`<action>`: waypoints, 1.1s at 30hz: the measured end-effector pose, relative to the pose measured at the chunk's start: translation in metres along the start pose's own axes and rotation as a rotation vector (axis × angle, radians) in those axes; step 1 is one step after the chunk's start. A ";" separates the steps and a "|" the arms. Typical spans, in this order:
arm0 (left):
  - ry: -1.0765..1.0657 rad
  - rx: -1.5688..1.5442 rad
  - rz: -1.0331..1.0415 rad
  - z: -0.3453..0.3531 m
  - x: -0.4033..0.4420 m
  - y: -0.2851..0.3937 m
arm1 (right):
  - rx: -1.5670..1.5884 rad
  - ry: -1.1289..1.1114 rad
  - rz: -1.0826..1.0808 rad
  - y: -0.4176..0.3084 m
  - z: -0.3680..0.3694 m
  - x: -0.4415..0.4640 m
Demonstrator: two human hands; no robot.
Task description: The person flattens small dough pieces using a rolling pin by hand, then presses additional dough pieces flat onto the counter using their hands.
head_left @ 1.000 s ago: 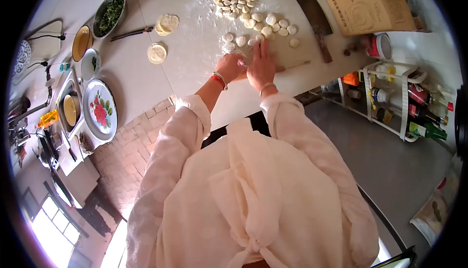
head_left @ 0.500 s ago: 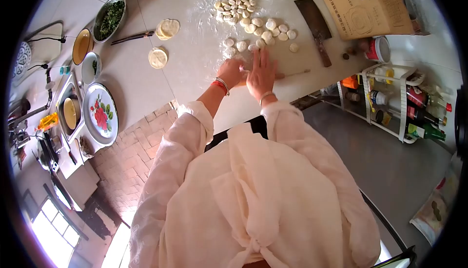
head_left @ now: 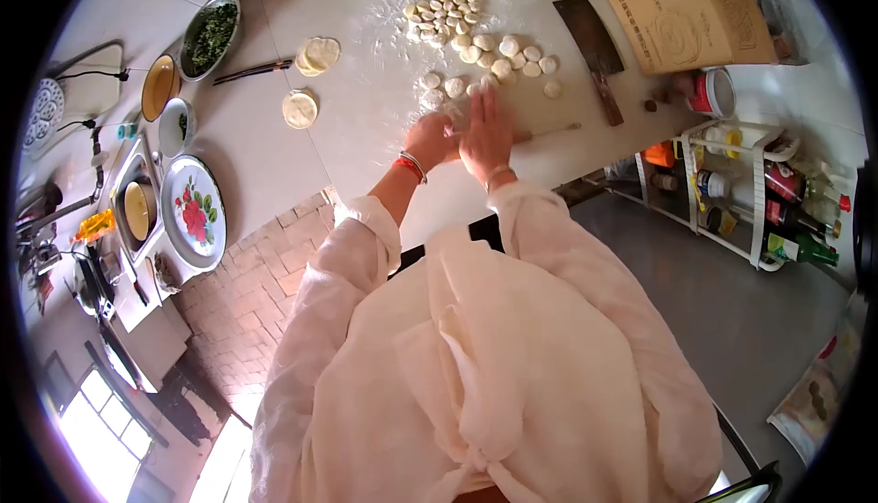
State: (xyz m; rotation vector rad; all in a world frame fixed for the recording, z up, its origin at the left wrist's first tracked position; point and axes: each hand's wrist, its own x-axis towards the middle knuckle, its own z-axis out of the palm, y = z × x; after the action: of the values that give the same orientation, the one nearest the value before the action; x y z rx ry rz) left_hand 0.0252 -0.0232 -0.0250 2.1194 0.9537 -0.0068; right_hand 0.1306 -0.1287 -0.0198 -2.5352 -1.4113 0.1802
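My right hand (head_left: 487, 137) lies flat, fingers stretched forward, over a wooden rolling pin (head_left: 549, 133) whose thin handle sticks out to the right. Close beside it, my left hand (head_left: 430, 144) is closed with its fingers curled inward. What the left fingers pinch is hidden between the two hands. Just beyond my fingertips sit floured dough pieces (head_left: 455, 88), some round and flattened. Farther back lies a heap of small cut dough lumps (head_left: 443, 16). To the left are rolled dough wrappers (head_left: 317, 55), with a single wrapper (head_left: 300, 109) nearer to me.
A cleaver (head_left: 593, 50) lies right of the dough, before a cardboard box (head_left: 686, 18). On the left stand a bowl of chopped greens (head_left: 209, 38), chopsticks (head_left: 252, 71) and a flowered tray (head_left: 194, 251). A bottle rack (head_left: 745, 192) is at the right.
My right hand has shifted slightly left and its fingers lie closer together. The left hand stays almost in place. The whole view has moved a little; the dough pieces lie as before.
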 end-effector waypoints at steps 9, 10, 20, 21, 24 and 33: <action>0.007 0.017 -0.061 -0.006 -0.026 0.020 | -0.060 0.003 -0.047 -0.003 -0.001 -0.004; 0.019 0.051 -0.052 -0.005 -0.017 0.017 | 0.025 0.046 -0.036 -0.008 -0.001 0.014; 0.067 -0.034 0.022 -0.006 -0.024 0.001 | -0.169 -0.084 -0.099 0.007 -0.017 -0.059; 0.062 -0.042 0.021 -0.008 -0.029 0.007 | -0.202 -0.122 -0.071 0.006 -0.015 -0.057; -0.055 -0.008 -0.057 -0.025 -0.034 0.039 | 0.008 -0.046 0.071 -0.004 -0.006 -0.009; -0.032 0.166 0.085 -0.038 -0.022 0.048 | 0.150 0.061 -0.052 0.008 0.013 0.003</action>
State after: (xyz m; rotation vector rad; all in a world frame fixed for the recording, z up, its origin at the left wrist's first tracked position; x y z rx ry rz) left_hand 0.0284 -0.0309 0.0399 2.3041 0.8699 -0.0798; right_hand 0.1356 -0.1283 -0.0339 -2.3608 -1.3851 0.1903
